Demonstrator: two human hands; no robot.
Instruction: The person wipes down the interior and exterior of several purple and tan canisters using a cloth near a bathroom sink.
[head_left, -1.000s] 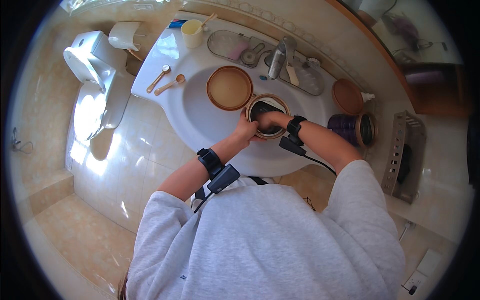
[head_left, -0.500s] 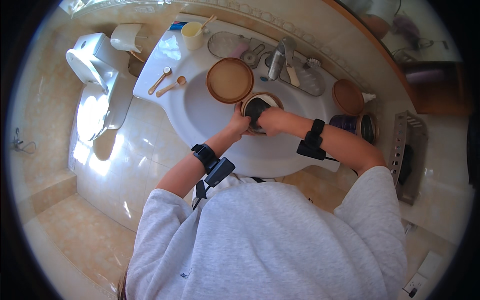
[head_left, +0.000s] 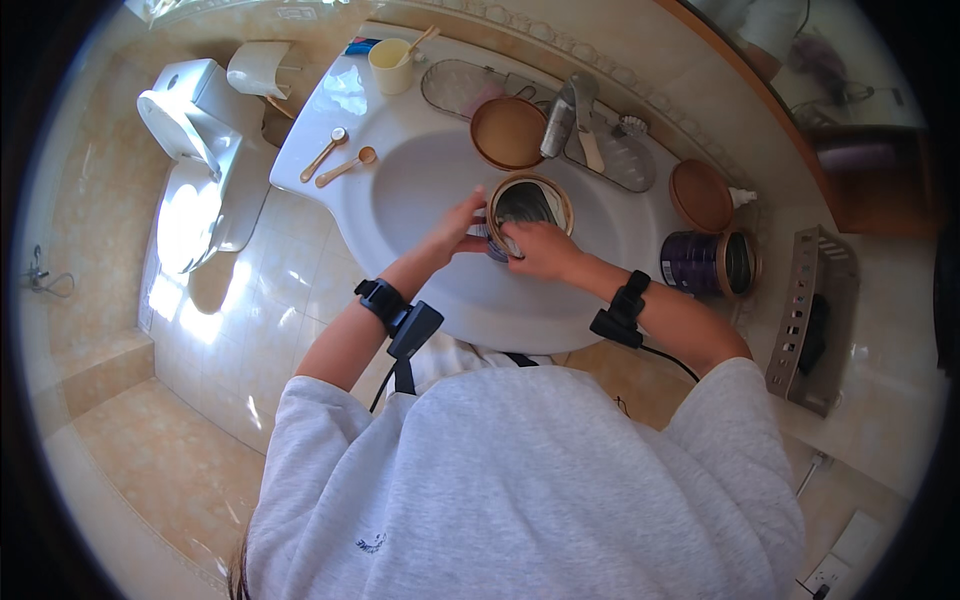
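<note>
A round can (head_left: 532, 183) with a tan rim and a shiny grey inside stands in the washbasin, its mouth facing up. A pale patch shows inside it, which I cannot make out. My right hand (head_left: 545, 250) is closed on the can's near rim, fingertips over the edge. At the can's left side my left hand (head_left: 460, 228) is open, fingers apart; whether they touch the wall is hard to tell. Just behind the can rests a round brown lid (head_left: 508, 133), beside the metal faucet (head_left: 568, 115).
Two scoops (head_left: 346, 167) and a yellow cup (head_left: 390, 68) stand on the left counter. A clear tray with a brush (head_left: 632, 126) lies right of the faucet. At the right are another brown lid (head_left: 699, 195), a purple can (head_left: 690, 262) on its side and a grey basket (head_left: 812, 320).
The brown lid has shifted right and back, toward the faucet. My right hand has come out of the can to its near rim. My left hand has loosened and moved left.
</note>
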